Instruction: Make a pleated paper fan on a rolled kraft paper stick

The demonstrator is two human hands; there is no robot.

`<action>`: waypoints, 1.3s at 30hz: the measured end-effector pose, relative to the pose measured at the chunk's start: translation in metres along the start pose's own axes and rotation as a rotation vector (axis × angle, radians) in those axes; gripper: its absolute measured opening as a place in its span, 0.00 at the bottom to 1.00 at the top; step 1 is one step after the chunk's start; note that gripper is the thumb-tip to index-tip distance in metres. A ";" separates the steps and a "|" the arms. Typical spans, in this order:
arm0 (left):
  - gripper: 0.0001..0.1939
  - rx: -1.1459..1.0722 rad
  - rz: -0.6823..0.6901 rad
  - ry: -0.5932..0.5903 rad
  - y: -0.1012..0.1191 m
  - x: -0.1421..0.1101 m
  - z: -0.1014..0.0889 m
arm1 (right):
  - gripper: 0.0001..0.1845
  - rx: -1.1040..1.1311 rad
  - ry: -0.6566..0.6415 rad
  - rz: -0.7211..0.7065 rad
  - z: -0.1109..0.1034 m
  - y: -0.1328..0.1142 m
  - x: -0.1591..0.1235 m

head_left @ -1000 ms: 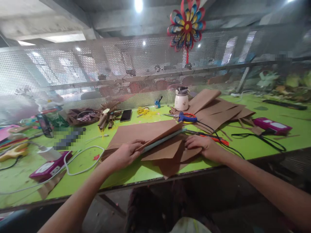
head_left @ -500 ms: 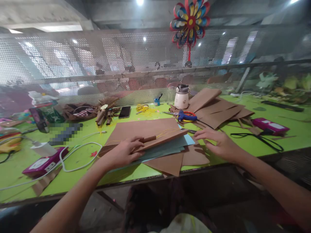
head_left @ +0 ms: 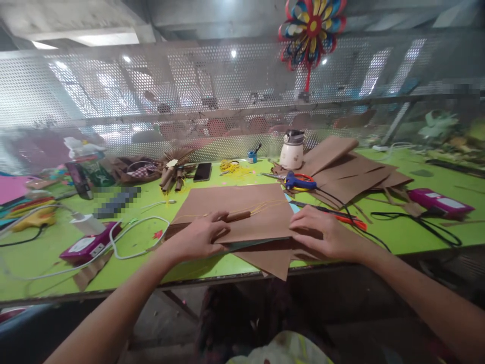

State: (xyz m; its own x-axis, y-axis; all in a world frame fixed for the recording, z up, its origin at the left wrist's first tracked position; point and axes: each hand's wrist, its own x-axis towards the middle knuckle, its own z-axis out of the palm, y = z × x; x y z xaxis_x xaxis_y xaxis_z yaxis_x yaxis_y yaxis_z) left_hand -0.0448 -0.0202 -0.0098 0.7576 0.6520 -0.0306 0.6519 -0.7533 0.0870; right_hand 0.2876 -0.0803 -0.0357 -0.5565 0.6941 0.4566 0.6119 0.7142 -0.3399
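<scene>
A big metal screen (head_left: 223,96) full of holes stands behind the green table (head_left: 38,263). A pile of brown paper (head_left: 352,177) lies at the far right. The paper stack (head_left: 235,197) is in the middle, on the near side, with 2 hands at it.

Here is what just changed: the top sheet was tipped up, with lots of blue paper (head_left: 261,243) poking out. Now the top lies flatter, and only thin bits of blue show. So the stack looks neater, though 1 loose brown sheet (head_left: 278,260) pokes out at the near side.

The left hand (head_left: 200,235) rests on the stack's left part, fingers loose and apart, holding nothing. The right hand (head_left: 322,235) has come to the right edge, fingers bent; I can't tell if they pinch it. On top lie 1 small brown roll (head_left: 238,216) and some thin yellow strings (head_left: 265,206).
</scene>
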 end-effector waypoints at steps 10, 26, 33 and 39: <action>0.11 0.144 0.020 0.339 0.016 -0.022 0.027 | 0.11 -0.065 0.023 -0.079 0.024 0.029 -0.014; 0.14 0.101 0.037 0.402 0.022 -0.034 0.046 | 0.12 -0.073 -0.224 -0.056 0.002 -0.002 0.060; 0.12 0.073 0.003 0.405 0.024 -0.037 0.049 | 0.17 -0.215 -0.273 -0.179 0.070 -0.007 0.132; 0.12 0.093 -0.020 0.407 0.025 -0.037 0.052 | 0.09 -0.335 -0.282 -0.166 0.099 0.005 0.142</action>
State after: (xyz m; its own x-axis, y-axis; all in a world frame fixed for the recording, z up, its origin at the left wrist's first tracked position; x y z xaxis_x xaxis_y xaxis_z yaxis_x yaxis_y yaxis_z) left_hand -0.0547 -0.0673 -0.0583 0.6820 0.6331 0.3660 0.6806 -0.7326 -0.0010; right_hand 0.1559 0.0308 -0.0546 -0.7646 0.6037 0.2258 0.6238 0.7812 0.0236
